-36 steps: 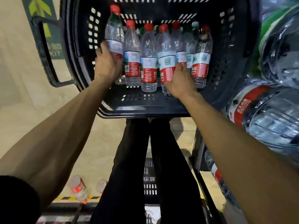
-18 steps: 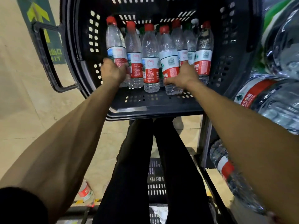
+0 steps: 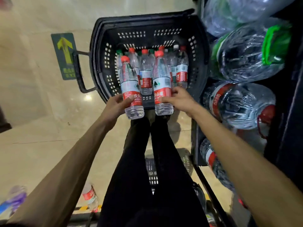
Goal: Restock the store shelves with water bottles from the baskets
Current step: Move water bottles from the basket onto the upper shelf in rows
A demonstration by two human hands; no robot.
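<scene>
A black plastic basket [image 3: 101,51] stands on the floor ahead of me with several red-capped and green-capped water bottles [image 3: 181,71] upright inside. My left hand [image 3: 117,105] grips one red-labelled bottle [image 3: 130,87] by its lower half. My right hand [image 3: 178,99] grips a second red-labelled bottle [image 3: 161,84] the same way. Both bottles are lifted above the basket's near rim, side by side, caps pointing away from me.
Shelves on the right hold large water jugs [image 3: 246,53], one with a red label [image 3: 237,104]. My black-trousered legs [image 3: 147,161] are below the hands. A loose bottle [image 3: 89,196] lies on the floor at lower left. A green arrow sign [image 3: 64,54] marks the floor.
Both hands have each lifted a bottle out of the basket toward me. The view has pulled back, so the whole basket shows.
</scene>
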